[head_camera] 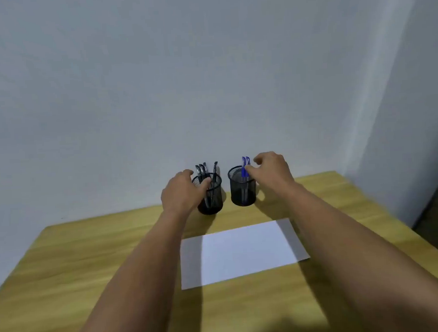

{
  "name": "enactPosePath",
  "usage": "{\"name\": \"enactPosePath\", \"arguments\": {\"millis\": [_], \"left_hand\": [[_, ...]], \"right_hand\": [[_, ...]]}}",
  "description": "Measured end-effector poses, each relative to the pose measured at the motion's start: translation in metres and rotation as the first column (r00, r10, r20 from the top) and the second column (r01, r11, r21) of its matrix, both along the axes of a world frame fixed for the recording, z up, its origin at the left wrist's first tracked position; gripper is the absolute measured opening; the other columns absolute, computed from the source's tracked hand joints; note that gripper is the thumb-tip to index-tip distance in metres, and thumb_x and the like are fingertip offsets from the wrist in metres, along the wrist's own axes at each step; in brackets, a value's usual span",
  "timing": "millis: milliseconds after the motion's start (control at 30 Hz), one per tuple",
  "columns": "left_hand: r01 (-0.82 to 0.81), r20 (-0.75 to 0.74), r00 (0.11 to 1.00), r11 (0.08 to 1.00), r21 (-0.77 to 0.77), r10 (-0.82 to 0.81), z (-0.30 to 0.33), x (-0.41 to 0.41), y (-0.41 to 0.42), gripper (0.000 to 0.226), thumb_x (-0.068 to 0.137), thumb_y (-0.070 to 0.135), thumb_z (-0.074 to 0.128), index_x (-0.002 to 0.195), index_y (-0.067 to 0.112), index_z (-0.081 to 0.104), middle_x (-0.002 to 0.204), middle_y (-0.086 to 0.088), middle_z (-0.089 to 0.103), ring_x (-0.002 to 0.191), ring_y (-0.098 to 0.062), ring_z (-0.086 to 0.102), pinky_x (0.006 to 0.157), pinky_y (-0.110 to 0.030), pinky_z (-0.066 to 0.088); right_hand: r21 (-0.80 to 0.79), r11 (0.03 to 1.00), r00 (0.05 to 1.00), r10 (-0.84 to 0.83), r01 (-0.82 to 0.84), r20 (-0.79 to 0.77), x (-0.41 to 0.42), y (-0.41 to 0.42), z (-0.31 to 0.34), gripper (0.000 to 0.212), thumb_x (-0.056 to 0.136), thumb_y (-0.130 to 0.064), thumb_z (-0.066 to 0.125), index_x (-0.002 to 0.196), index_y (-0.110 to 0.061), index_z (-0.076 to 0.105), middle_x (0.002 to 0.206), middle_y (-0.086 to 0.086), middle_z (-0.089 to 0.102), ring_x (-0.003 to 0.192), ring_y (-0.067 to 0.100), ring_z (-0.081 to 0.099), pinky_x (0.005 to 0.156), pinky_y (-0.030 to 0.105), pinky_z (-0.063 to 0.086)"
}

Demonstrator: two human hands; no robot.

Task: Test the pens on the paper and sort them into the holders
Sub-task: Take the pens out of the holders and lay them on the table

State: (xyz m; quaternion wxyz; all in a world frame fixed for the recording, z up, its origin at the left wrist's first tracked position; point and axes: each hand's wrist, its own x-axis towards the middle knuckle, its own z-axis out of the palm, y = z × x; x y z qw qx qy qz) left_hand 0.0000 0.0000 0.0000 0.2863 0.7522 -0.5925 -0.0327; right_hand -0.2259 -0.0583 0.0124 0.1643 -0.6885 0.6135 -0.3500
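Both arms stretched forward over the table (90, 248), left hand (182, 192) curled round the left holder (213, 200) of black pens (205, 170), right hand (271, 169) loosely curled beside the right holder (242, 190), fingertips at the blue pens (244, 168), grip unclear, paper (242, 252) nearer the body

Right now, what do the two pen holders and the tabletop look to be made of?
Left holder and right holder: black wire mesh, probably metal, matte; the pens inside show through the perforated walls.
Tabletop: yellowish wood-grain surface with long streaks and a soft sheen; could be laminate or veneer rather than solid wood, the view can't settle that.
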Motion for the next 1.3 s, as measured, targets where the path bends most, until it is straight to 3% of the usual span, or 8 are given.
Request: {"name": "enactPosePath", "arguments": {"millis": [133, 233, 333, 467, 600, 800, 1033, 1300], "left_hand": [[-0.086, -0.125, 0.988, 0.996, 0.034, 0.090, -0.011, 0.001, -0.034, 0.069, 0.080, 0.077, 0.057, 0.123, 0.023, 0.065, 0.119, 0.004, 0.071, 0.114, -0.027, 0.064, 0.081, -0.036, 0.046], [-0.102, -0.209, 0.972, 0.994, 0.030, 0.106, -0.016, -0.002, -0.054, 0.067, 0.068, 0.086, 0.059, 0.083, 0.020, 0.066, 0.081, 0.006, 0.069, 0.084, -0.025, 0.067, 0.066, -0.032, 0.044], [-0.113, -0.229, 0.966, 0.992, 0.059, 0.123, -0.018, -0.003, -0.065, 0.074, 0.061, 0.089, 0.062, 0.072, 0.016, 0.062, 0.069, 0.005, 0.067, 0.070, -0.019, 0.064, 0.062, -0.031, 0.045], [-0.121, -0.231, 0.964, 0.991, 0.054, 0.130, -0.025, -0.005, -0.074, 0.074, 0.056, 0.089, 0.066, 0.071, 0.017, 0.064, 0.068, 0.006, 0.066, 0.068, -0.018, 0.063, 0.063, -0.031, 0.047], [-0.075, -0.365, 0.927, 0.997, 0.035, 0.083, -0.031, -0.002, -0.082, 0.062, 0.066, 0.071, 0.077, 0.068, 0.013, 0.057, 0.063, 0.004, 0.063, 0.066, -0.019, 0.062, 0.057, -0.030, 0.040], [-0.039, -0.506, 0.863, 0.998, -0.043, 0.012, -0.041, 0.008, -0.093, 0.026, 0.077, 0.044, 0.075, 0.075, 0.019, 0.068, 0.076, 0.002, 0.072, 0.083, -0.024, 0.070, 0.076, -0.040, 0.059], [-0.008, -0.479, 0.877, 0.996, -0.084, -0.033, -0.045, 0.007, -0.092, 0.032, 0.095, 0.044, 0.062, 0.072, 0.021, 0.057, 0.079, 0.000, 0.067, 0.087, -0.029, 0.066, 0.072, -0.036, 0.050], [0.011, -0.398, 0.916, 0.995, -0.096, -0.049, -0.042, 0.005, -0.089, 0.035, 0.104, 0.046, 0.042, 0.105, 0.013, 0.055, 0.101, -0.006, 0.065, 0.100, -0.033, 0.060, 0.086, -0.044, 0.050]], "right_hand": [[0.054, 0.997, 0.999, -0.050, 0.050, 0.007, 0.012, -0.035, -0.015, 0.037, 0.092, -0.040, 0.074, 0.075, -0.008, 0.069, 0.076, 0.008, 0.068, 0.085, 0.036, 0.065, 0.065, 0.038, 0.048], [0.083, 0.994, 0.994, -0.083, 0.078, 0.065, 0.021, -0.054, -0.027, 0.046, 0.087, -0.054, 0.076, 0.075, -0.010, 0.072, 0.076, 0.007, 0.073, 0.082, 0.032, 0.070, 0.071, 0.038, 0.055], [0.104, 0.985, 0.982, -0.147, 0.135, 0.117, 0.021, -0.064, -0.031, 0.051, 0.083, -0.062, 0.077, 0.076, -0.012, 0.075, 0.080, 0.004, 0.076, 0.082, 0.030, 0.072, 0.077, 0.039, 0.060], [0.126, 0.981, 0.981, -0.161, 0.148, 0.105, 0.024, -0.068, -0.035, 0.053, 0.079, -0.065, 0.079, 0.075, -0.013, 0.072, 0.079, 0.003, 0.075, 0.080, 0.030, 0.071, 0.073, 0.038, 0.058], [0.139, 0.983, 0.976, -0.146, 0.123, 0.164, 0.030, -0.071, -0.039, 0.042, 0.085, -0.050, 0.080, 0.074, -0.011, 0.070, 0.079, 0.004, 0.073, 0.082, 0.031, 0.071, 0.069, 0.034, 0.052], [0.143, 0.983, 0.960, -0.150, 0.118, 0.236, 0.033, -0.073, -0.044, 0.035, 0.090, -0.044, 0.079, 0.070, -0.016, 0.071, 0.074, -0.002, 0.072, 0.084, 0.030, 0.070, 0.088, 0.047, 0.060], [0.145, 0.980, 0.928, -0.177, 0.136, 0.329, 0.035, -0.070, -0.043, 0.034, 0.091, -0.044, 0.078, 0.081, -0.011, 0.079, 0.079, 0.002, 0.077, 0.087, 0.029, 0.071, 0.096, 0.051, 0.057], [0.124, 0.980, 0.917, -0.190, 0.155, 0.352, 0.037, -0.066, -0.038, 0.029, 0.097, -0.043, 0.073, 0.089, -0.017, 0.082, 0.091, 0.001, 0.080, 0.095, 0.027, 0.067, 0.095, 0.043, 0.038]]}}
